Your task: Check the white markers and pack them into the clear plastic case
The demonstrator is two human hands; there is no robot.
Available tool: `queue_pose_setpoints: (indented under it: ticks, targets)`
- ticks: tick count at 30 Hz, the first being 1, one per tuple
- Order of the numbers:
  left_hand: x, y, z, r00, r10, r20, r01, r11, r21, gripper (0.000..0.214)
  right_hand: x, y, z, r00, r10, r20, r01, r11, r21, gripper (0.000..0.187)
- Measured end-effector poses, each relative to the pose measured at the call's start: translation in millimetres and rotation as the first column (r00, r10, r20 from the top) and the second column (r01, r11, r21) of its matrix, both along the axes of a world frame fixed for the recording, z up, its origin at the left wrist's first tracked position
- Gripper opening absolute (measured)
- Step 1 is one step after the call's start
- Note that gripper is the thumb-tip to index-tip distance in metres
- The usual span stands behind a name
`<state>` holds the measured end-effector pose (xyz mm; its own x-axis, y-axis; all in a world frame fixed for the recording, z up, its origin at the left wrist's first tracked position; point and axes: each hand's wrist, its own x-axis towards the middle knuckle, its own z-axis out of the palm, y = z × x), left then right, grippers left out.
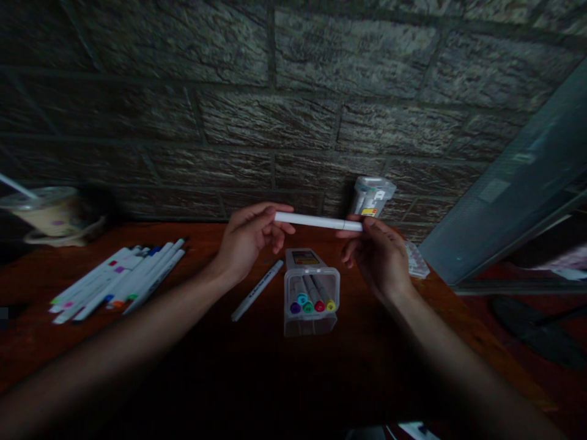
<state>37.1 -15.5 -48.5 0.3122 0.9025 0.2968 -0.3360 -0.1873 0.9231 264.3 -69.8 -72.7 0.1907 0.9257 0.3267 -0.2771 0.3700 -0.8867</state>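
Note:
A white marker (312, 220) is held nearly level above the table, its cap end toward the right. My left hand (250, 238) pinches its left end between thumb and fingers. The other end is gripped by my right hand (378, 250), thumb over the marker. Below and between my hands lies a clear plastic case (339, 281), its open end toward me, with several markers (308, 299) inside showing purple, blue, green, red and yellow ends. A single marker (257, 290) rests on the table, left of the case.
A pile of markers (119, 278) lies on the wooden table (211, 360) at left. Behind it stands a lidded cup with a straw (50, 211). Another clear case (373, 195) stands against the stone wall (302, 116). Some clear packaging (416, 260) is beyond my right hand.

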Motion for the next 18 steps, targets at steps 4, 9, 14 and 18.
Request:
queue_pose_setpoints:
  ticks: [4, 9, 14, 18]
  targets:
    - [0.3, 0.1, 0.1, 1.0, 0.002, 0.005, -0.002, 1.0, -0.002, 0.023, -0.1, 0.2, -0.4, 1.0, -0.007, 0.012, 0.007, 1.0, -0.005, 0.027]
    - [1.0, 1.2, -1.2, 1.0, 0.01, -0.004, -0.01, 0.999, 0.041, 0.022, -0.7, 0.6, -1.3, 0.999, -0.038, 0.013, 0.038, 0.999, 0.002, 0.029]
    - [1.5, 1.6, -2.8, 1.0, 0.017, -0.023, -0.016, 0.997, 0.069, 0.022, -1.0, 1.8, -2.5, 0.997, -0.063, 0.038, 0.063, 0.998, -0.001, 0.025]
    - [2.3, 1.8, -3.0, 0.998, 0.034, -0.046, -0.029, 0.995, 0.094, 0.021, -1.4, 1.4, -2.9, 0.994, -0.078, 0.072, 0.077, 0.997, 0.023, 0.023]
